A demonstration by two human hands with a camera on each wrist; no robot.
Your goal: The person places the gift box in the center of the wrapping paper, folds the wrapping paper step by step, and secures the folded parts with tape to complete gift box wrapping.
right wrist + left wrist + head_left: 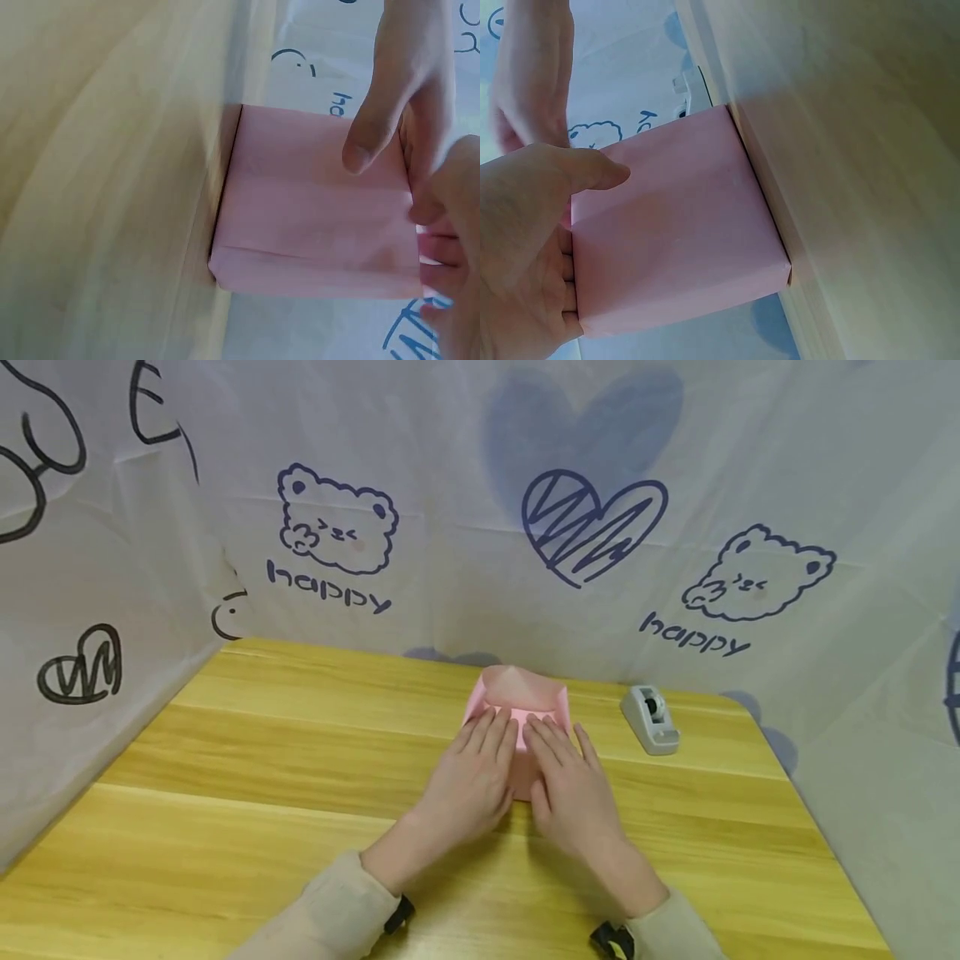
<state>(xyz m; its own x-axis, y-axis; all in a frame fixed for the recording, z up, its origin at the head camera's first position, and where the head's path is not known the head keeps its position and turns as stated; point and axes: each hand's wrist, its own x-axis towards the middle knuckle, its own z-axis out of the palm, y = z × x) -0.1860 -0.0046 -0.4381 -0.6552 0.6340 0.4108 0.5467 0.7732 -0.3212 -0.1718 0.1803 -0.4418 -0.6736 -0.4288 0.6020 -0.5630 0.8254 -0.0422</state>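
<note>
A pink paper-covered box [525, 775] stands on the table, with a paper flap [522, 687] raised at its far side. My left hand [472, 772] lies over the left part of its top, fingers stretched forward. In the left wrist view, the left thumb [604, 171] touches the near face of the box [682, 232]. On the right part of the top rests my right hand [573, 785], its fingers extended too. The right wrist view shows both hands at the top edge of the box [315, 210]. What lies under the fingers is hidden.
A grey-white tape dispenser [651, 722] stands to the right of the box. The wooden table [262, 760] meets a white cloth backdrop [450, 468] with drawn bears and hearts at the back and sides.
</note>
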